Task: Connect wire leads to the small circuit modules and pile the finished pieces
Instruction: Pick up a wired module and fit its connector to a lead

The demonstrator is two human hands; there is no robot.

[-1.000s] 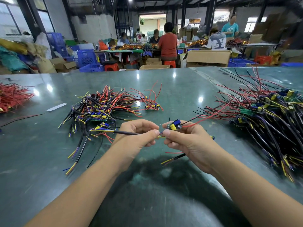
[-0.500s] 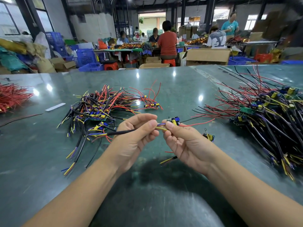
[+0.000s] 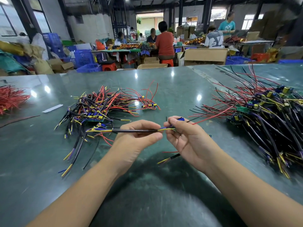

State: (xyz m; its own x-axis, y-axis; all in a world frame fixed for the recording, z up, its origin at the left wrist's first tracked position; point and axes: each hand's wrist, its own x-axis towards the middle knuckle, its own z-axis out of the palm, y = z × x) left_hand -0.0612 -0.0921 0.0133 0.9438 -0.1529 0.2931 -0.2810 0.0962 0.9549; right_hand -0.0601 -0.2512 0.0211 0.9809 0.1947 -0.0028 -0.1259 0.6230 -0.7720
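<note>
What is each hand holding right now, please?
Left hand: closed, pinching the black sheathed cable.
Right hand: closed, gripping the small circuit module.

Both hands are up over the near middle of the table (image 3: 180,82), left hand (image 3: 136,140) and right hand (image 3: 185,138) almost touching, a cable (image 3: 136,131) running between them. One wire pile (image 3: 98,105) lies behind the left hand, a bigger pile (image 3: 270,122) off right, another bundle (image 3: 11,99) at the far left edge.
</note>
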